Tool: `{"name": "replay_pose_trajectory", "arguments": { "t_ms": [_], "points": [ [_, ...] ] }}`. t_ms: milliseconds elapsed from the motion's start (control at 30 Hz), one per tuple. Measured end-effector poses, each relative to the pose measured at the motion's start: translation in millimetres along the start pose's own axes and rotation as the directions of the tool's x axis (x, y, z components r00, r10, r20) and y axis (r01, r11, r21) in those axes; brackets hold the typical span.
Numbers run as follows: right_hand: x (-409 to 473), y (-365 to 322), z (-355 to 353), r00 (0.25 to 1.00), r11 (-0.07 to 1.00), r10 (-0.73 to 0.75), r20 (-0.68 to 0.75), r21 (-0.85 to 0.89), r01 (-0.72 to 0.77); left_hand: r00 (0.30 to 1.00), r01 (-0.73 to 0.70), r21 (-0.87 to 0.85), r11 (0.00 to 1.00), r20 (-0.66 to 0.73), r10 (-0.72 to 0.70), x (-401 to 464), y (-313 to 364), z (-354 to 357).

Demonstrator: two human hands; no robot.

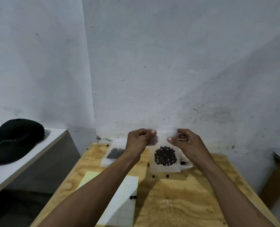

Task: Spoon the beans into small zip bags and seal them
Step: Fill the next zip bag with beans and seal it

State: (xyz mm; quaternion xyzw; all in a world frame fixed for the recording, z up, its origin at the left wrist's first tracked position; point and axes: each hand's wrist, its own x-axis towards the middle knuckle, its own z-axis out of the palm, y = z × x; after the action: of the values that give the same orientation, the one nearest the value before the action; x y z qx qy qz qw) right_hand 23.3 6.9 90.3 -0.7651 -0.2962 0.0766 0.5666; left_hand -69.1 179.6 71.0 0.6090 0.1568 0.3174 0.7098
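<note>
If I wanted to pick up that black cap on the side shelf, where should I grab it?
Take the black cap by its brim, the flat stiff part that sticks out at the near left end. Probably come from the front of the white shelf, thumb on top and fingers underneath. The round crown looks soft and could squash. Both hands are busy holding the bag of beans.
</note>
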Motion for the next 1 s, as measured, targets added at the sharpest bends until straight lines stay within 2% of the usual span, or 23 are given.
{"name": "replay_pose_trajectory", "arguments": {
  "t_ms": [133,267,400,567,900,1000],
  "points": [
    [4.8,-13.0,-4.7,0.998,0.994,-0.058,-0.018,-0.096,0.056,0.998,-0.053,0.114,0.992,0.052,0.047,-3.6,0.9,6.6],
    [7.1,-20.4,-7.4,0.996,0.987,-0.04,0.077,-0.151,0.052,0.992,-0.083,0.174,0.981,0.105,0.065,-7.0,1.1,8.4],
    [8.3,-22.4,-5.5,0.99,0.978,-0.046,0.133,-0.194,0.071,0.986,-0.105,0.203,0.973,0.149,0.075,-10.3,0.3,8.0],
    [7.8,-20.8,1.2,0.992,0.971,-0.017,0.124,-0.234,0.046,0.989,-0.089,0.227,0.97,0.138,0.059,-11.5,-0.8,7.3],
    [10.4,-18.8,-12.8,0.987,0.995,0.009,0.157,-0.095,0.006,0.993,-0.071,0.238,0.969,0.107,0.047,6.0,17.1,-16.0],
    [13.9,-20.8,-14.1,0.988,0.994,0.007,0.153,-0.105,0.009,0.992,-0.089,0.254,0.963,0.109,0.063,8.6,23.1,-22.8]
  ]
}}
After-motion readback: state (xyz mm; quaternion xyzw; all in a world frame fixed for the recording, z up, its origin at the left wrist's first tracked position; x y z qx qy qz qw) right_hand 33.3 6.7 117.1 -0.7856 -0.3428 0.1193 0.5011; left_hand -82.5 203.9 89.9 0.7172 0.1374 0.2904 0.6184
